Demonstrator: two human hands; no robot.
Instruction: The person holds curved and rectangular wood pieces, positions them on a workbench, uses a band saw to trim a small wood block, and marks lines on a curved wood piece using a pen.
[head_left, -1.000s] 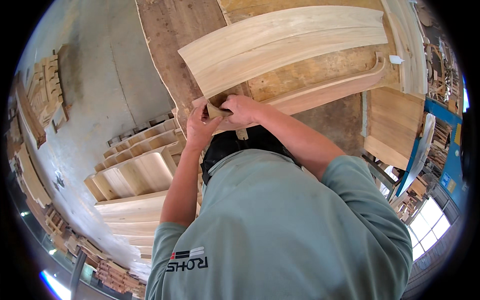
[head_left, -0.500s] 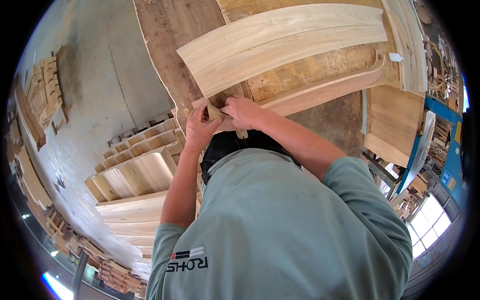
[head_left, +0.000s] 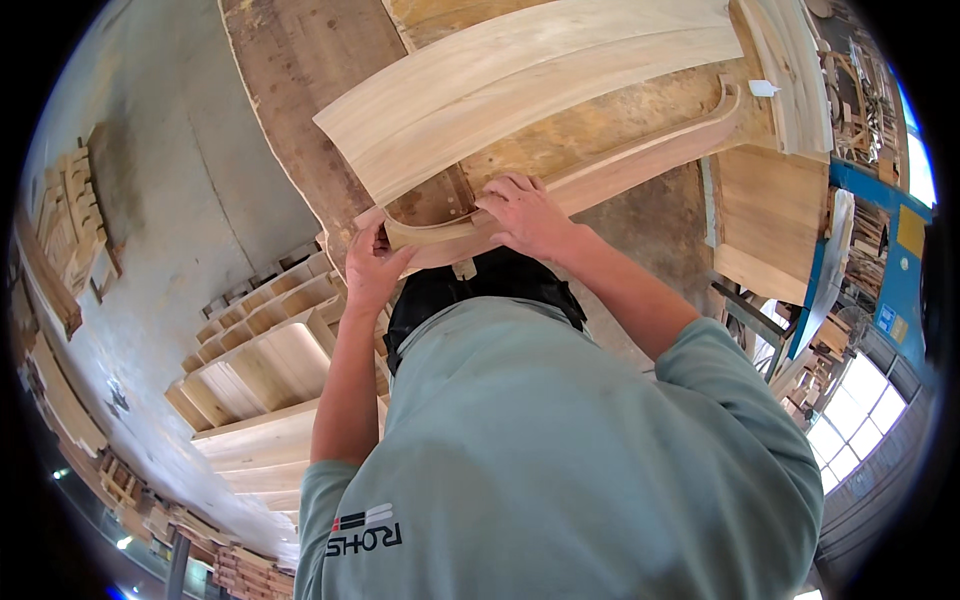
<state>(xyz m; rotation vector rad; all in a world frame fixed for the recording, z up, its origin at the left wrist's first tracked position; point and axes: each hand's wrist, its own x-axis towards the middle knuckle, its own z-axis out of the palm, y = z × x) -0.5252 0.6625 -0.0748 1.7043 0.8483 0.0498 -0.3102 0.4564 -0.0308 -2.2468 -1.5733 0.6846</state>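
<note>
A long wooden rail [head_left: 640, 168] with upturned, curved ends lies along the near edge of the workbench, close to my waist. My left hand [head_left: 374, 264] grips its left end, thumb on the near side and fingers curled behind. By those fingers shows a small pinkish flat piece [head_left: 370, 216]; whether it belongs to the rail I cannot tell. Farther right, my right hand [head_left: 532, 216] is bent over the rail's top edge, fingers on the far side. Just beyond both hands lies a broad, pale curved wooden panel [head_left: 530, 88].
The brown workbench top [head_left: 310, 70] has a rough left edge. Curved wooden strips [head_left: 790, 70] are stacked at its right end, with a white tag [head_left: 763, 88]. Blue machine framing [head_left: 905, 270] stands at right. Wooden parts [head_left: 260, 370] are stacked left of my body.
My right hand has slid right along the rail, away from my left hand, uncovering the rail between them. The left hand stays at the left end. The whole view has shifted slightly.
</note>
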